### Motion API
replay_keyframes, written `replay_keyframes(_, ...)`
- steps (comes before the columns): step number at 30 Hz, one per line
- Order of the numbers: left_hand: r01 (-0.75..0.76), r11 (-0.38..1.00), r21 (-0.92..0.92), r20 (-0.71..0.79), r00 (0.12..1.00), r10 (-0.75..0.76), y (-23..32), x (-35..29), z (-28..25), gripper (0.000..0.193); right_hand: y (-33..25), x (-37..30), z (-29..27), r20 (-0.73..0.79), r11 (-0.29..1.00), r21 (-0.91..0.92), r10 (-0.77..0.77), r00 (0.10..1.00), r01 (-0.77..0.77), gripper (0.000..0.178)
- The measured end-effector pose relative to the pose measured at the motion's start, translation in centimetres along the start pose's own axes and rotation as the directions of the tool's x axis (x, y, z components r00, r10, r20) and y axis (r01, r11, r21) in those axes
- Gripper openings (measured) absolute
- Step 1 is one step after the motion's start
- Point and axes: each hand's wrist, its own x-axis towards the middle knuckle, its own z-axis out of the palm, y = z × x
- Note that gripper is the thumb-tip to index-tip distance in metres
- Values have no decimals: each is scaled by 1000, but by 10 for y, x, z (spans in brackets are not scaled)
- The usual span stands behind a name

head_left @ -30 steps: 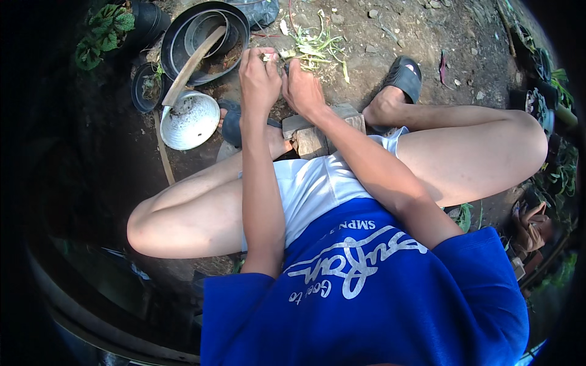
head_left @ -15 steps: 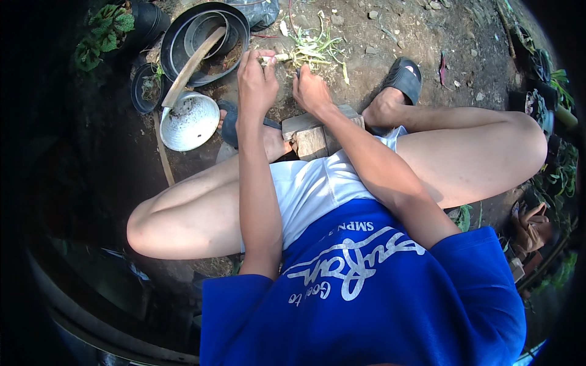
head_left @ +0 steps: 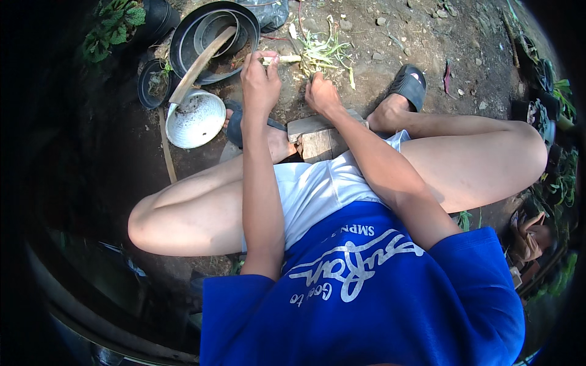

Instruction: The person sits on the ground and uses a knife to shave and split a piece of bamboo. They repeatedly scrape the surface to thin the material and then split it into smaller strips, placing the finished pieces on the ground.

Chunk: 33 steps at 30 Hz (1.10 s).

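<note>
My left hand [head_left: 260,86] is closed on a pale plant stalk [head_left: 287,59], pinched between thumb and fingers. The stalk points right, toward a loose heap of green and whitish plant shreds [head_left: 323,53] on the soil. My right hand [head_left: 323,97] is curled just below that heap, apart from the stalk. A small dark bit shows at its fingertips, too little to name. Below my right wrist, between my legs, a wooden block [head_left: 317,145] rests on the ground.
At the upper left stands a large black basin [head_left: 177,56] with a smaller pot inside. A curved wooden piece [head_left: 198,70] leans from it over a whitish bowl [head_left: 195,125]. Beside them are a small black pot [head_left: 146,91] and a leafy plant [head_left: 110,33]. My sandalled feet flank the block.
The whole view has shifted slightly right and down. My right hand has moved a little to the right, away from the left one. My left hand keeps its hold on the stalk.
</note>
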Motion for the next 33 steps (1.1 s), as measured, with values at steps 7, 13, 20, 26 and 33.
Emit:
replay_keyframes(7, 79, 996, 44, 29, 996, -81, -10, 2, -4, 20, -7, -6, -4, 14, 998, 48, -29, 999, 28, 27)
replay_keyframes(13, 147, 989, -14, 37, 989, -146, -4, 1, -1, 15, 6, -4, 2, 111, 997, 25, 67, 992, -70, 26)
replay_keyframes(20, 127, 992, -4, 6, 992, -127, -10, 1, -1, 18, 4, 0, -2, 132, 1000, 9, -18, 991, 17, 23)
replay_keyframes(26, 111, 992, 57, -28, 994, -110, -21, 2, 2, 22, 13, 2, -3, 172, 999, -46, 22, 985, -14, 25)
replay_keyframes(33, 130, 990, 59, -71, 989, -126, -27, 1, 6, 22, 40, 4, 13, 72, 1000, 11, -23, 997, 23, 23)
